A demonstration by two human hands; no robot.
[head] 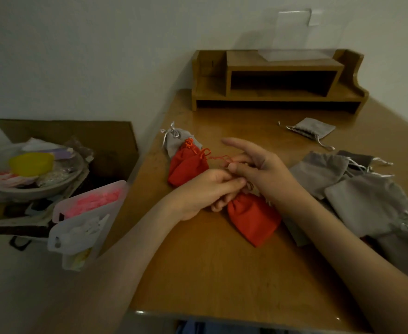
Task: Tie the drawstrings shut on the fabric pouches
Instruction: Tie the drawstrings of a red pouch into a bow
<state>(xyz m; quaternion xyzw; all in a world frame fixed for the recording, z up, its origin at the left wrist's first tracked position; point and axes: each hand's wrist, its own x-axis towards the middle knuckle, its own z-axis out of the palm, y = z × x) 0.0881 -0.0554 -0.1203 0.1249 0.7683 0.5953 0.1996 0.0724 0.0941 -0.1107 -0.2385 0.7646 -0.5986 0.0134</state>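
- The left hand (205,191) gripped the near red pouch (253,218) at its gathered neck.
- The right hand (258,169), forefinger straight, pinched a red drawstring (219,159).

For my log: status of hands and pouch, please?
Left hand grips red pouch neck. Right hand pinches its cord, forefinger straight. Grey pouches beside right arm.

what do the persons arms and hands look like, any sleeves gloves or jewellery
Both are bare. The left hand and right hand wear no gloves, and no ring, watch or bracelet shows. The left arm and right arm show no sleeve up to the picture's edge.
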